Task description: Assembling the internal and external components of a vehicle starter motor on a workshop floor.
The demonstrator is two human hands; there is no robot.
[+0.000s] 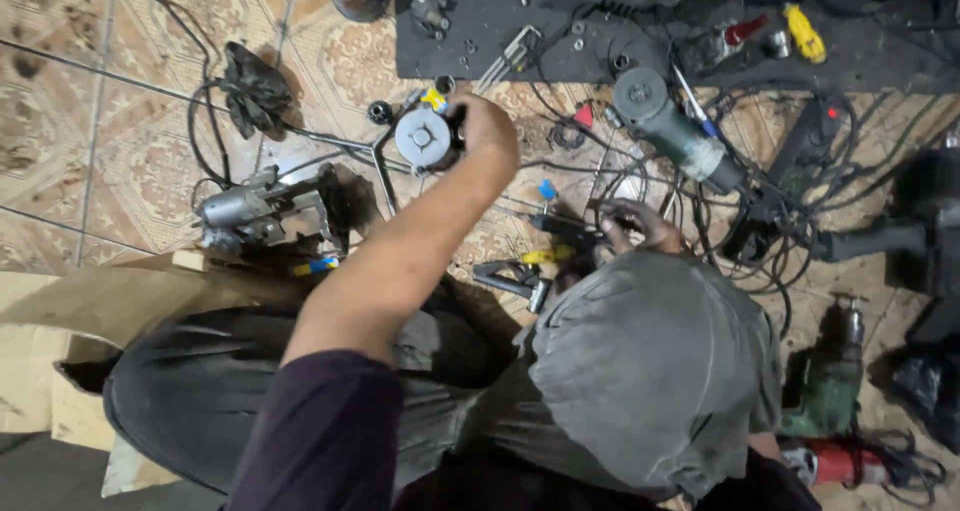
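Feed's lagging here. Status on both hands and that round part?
Left hand shut on round grey motor part, lifted. Right hand low among cables, grip unclear. Angle grinder close by.

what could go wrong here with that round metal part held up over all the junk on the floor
1. The left hand holds the round metal part above tiled floor; a slip could dent it.
2. The right hand reaches into tangled cables beside the angle grinder; snagging seems likely.

A grimy floor of beige patterned ceramic tiles (140, 121) runs under dim, warm light. A black rubber mat (480, 31) lies along the far edge, and flattened brown cardboard (90, 306) sits at the left.
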